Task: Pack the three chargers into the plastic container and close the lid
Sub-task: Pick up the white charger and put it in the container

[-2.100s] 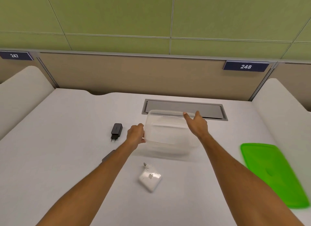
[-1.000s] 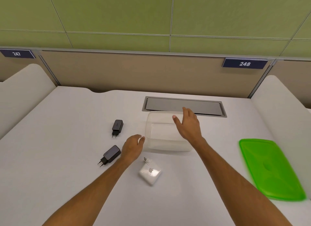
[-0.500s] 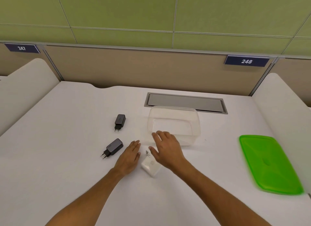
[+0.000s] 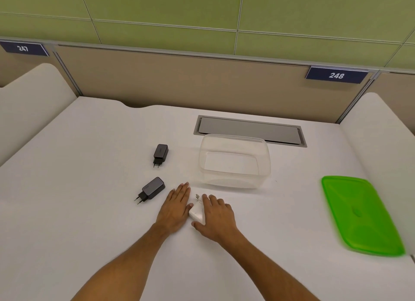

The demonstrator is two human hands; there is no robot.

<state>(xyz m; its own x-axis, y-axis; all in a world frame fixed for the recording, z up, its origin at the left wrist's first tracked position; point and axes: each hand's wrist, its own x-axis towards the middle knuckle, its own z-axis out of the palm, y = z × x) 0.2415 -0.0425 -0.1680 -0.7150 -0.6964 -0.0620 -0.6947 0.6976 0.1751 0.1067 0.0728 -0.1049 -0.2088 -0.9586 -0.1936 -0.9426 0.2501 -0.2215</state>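
An empty clear plastic container (image 4: pixel 233 181) stands open on the white desk, in the middle. Its green lid (image 4: pixel 359 213) lies flat at the right. Two black chargers lie left of the container, one farther back (image 4: pixel 160 153) and one nearer (image 4: pixel 152 188), both with their pins toward me. The white charger (image 4: pixel 197 211) lies in front of the container, between my hands. My right hand (image 4: pixel 219 217) covers its right side, fingers over the top and thumb at its near corner. My left hand (image 4: pixel 175 208) lies flat on the desk against the charger's left side.
A grey cable hatch (image 4: pixel 249 130) is set into the desk just behind the container. Padded white dividers rise at the left (image 4: pixel 29 94) and right (image 4: pixel 381 132). A beige panel closes the back.
Both hands left the container, which now rests on the desk, and came back toward me. My right hand has settled onto the white charger, with my left hand beside it.
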